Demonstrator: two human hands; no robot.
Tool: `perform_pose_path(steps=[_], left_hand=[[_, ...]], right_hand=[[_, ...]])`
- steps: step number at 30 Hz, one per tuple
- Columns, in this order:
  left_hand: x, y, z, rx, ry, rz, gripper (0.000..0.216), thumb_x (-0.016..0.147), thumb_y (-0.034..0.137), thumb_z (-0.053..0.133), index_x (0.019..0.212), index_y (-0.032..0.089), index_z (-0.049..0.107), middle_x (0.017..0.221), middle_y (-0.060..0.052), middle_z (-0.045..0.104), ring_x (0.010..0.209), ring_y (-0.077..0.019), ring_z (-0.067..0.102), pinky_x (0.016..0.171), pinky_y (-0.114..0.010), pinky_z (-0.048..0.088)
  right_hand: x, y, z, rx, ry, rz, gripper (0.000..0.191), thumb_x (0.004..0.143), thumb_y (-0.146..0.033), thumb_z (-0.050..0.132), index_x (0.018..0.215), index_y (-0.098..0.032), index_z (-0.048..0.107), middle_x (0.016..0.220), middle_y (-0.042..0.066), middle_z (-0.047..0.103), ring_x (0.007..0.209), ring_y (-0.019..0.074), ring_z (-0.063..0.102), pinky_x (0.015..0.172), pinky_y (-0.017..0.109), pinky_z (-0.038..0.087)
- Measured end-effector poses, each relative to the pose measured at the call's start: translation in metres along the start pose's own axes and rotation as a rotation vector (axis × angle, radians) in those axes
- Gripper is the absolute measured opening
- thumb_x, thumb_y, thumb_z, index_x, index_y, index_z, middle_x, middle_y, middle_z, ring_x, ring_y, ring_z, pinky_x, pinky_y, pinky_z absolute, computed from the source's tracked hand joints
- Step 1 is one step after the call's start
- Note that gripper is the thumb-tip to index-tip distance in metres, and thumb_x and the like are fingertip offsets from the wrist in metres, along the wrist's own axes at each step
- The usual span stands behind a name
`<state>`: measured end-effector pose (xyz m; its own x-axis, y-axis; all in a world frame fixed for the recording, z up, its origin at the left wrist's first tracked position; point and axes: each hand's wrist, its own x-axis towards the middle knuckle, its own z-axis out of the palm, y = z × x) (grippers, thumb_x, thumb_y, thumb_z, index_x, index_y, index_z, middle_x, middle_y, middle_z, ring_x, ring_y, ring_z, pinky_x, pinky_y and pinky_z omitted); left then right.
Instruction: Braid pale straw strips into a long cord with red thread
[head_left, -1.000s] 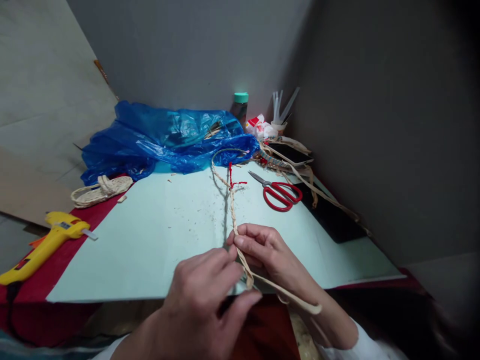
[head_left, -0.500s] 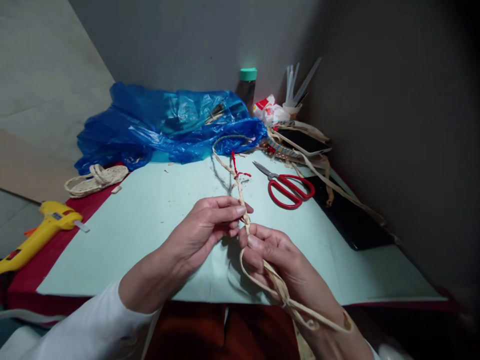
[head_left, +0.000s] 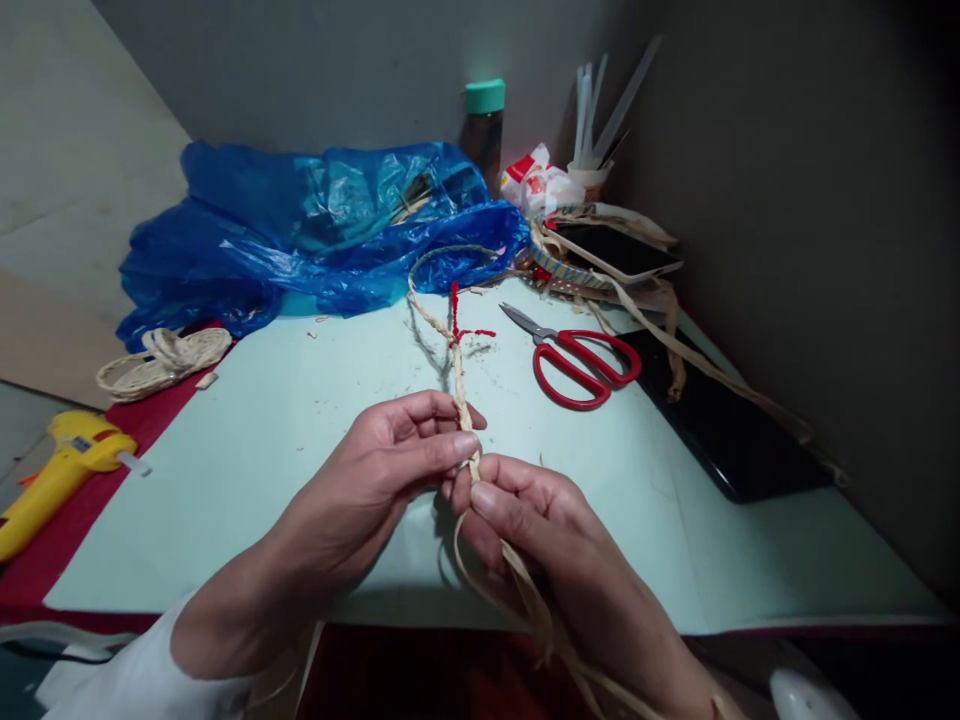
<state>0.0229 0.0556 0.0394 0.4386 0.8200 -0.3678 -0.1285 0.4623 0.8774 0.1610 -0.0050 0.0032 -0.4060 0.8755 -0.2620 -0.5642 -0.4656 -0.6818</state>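
Observation:
A braided cord of pale plant fibre [head_left: 460,375] runs up the middle of the table, with a red tie [head_left: 455,325] knotted around it. My left hand [head_left: 405,450] pinches the braid between thumb and fingers. Just below, my right hand [head_left: 525,510] is closed on the same braid, thumb on top. From under the right hand, loose fibre strands [head_left: 534,610] hang toward my lap, one bowing out in a loop. Beyond the red tie the cord thins and curves toward the blue bag. Red-handled scissors [head_left: 577,365] lie partly open to the right of the braid.
A blue plastic bag [head_left: 300,230] spreads across the back. On the left are a yellow glue gun [head_left: 67,470] and a small woven piece [head_left: 165,360]. A black flat panel [head_left: 735,440], a phone [head_left: 615,250] and fibre strips lie right. A green-capped bottle [head_left: 484,130] stands behind.
Both hands, still on the braid, now sit closer together. The view has shifted slightly, and the loose strands hang lower, off the right forearm.

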Motion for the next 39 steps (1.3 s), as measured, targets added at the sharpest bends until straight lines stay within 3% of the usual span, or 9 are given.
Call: perform_pose_path(steps=[7,13,20,23,27,32,36,39], left_hand=[[-0.004,0.003,-0.003,0.213,0.077,-0.03,0.026,0.074,0.021,0.073,0.099,0.018,0.068,0.082,-0.002,0.062,0.069,-0.0097,0.056,0.065,-0.019,0.046],[-0.007,0.0,-0.009,0.27,0.106,0.01,0.043,0.072,0.027,0.075,0.114,0.024,0.066,0.092,-0.003,0.065,0.085,-0.0153,0.062,0.075,-0.023,0.049],[-0.006,0.001,-0.004,0.249,0.208,0.076,0.048,0.063,0.02,0.079,0.11,0.018,0.068,0.079,-0.002,0.063,0.073,-0.013,0.061,0.067,-0.021,0.05],[-0.006,-0.001,-0.002,0.223,0.281,0.138,0.05,0.059,0.017,0.08,0.107,0.016,0.068,0.074,0.0,0.062,0.067,-0.0117,0.059,0.063,-0.021,0.049],[-0.008,-0.003,-0.002,0.218,0.332,0.16,0.046,0.059,0.017,0.079,0.104,0.016,0.068,0.073,0.001,0.061,0.064,-0.011,0.058,0.059,-0.02,0.047],[-0.011,0.001,-0.002,0.198,0.322,0.195,0.038,0.063,0.019,0.076,0.099,0.016,0.068,0.068,0.003,0.056,0.063,-0.01,0.054,0.057,-0.019,0.044],[-0.012,0.003,-0.007,0.2,0.355,0.282,0.036,0.067,0.018,0.073,0.102,0.016,0.067,0.068,0.003,0.055,0.065,-0.0097,0.054,0.061,-0.018,0.045],[-0.01,0.003,-0.014,0.185,0.38,0.347,0.041,0.069,0.019,0.072,0.109,0.017,0.066,0.072,0.003,0.056,0.066,-0.0102,0.055,0.063,-0.02,0.046]], right_hand=[[0.002,-0.003,0.006,0.013,0.07,0.08,0.02,0.091,-0.032,0.054,0.08,-0.016,0.053,0.056,-0.006,0.043,0.043,0.0028,0.03,0.041,0.016,0.021],[0.006,0.0,0.007,0.011,0.098,0.059,0.022,0.089,-0.034,0.056,0.079,-0.016,0.053,0.054,-0.006,0.042,0.042,0.0034,0.031,0.04,0.016,0.02],[0.005,-0.005,0.009,-0.086,0.096,0.059,0.028,0.091,-0.039,0.054,0.074,-0.017,0.049,0.056,-0.006,0.042,0.043,0.0043,0.03,0.041,0.018,0.02],[0.007,-0.003,0.011,-0.269,0.151,-0.008,0.03,0.093,-0.041,0.05,0.073,-0.018,0.05,0.056,-0.005,0.042,0.045,0.0057,0.031,0.042,0.019,0.022],[0.009,-0.004,0.013,-0.774,0.249,-0.22,0.029,0.095,-0.033,0.045,0.071,-0.018,0.049,0.06,-0.003,0.047,0.052,0.0082,0.038,0.05,0.021,0.03],[0.014,-0.023,0.015,-1.31,0.165,-0.39,0.023,0.093,-0.022,0.042,0.071,-0.02,0.045,0.062,0.0,0.05,0.052,0.0103,0.04,0.053,0.025,0.029],[0.028,-0.042,0.014,-1.461,-0.002,-0.358,0.021,0.093,-0.021,0.043,0.072,-0.02,0.045,0.062,-0.001,0.051,0.052,0.0108,0.041,0.053,0.025,0.028],[0.045,-0.049,0.012,-1.357,-0.123,-0.322,0.024,0.095,-0.024,0.044,0.073,-0.019,0.05,0.064,-0.001,0.052,0.056,0.0103,0.044,0.055,0.023,0.03]])
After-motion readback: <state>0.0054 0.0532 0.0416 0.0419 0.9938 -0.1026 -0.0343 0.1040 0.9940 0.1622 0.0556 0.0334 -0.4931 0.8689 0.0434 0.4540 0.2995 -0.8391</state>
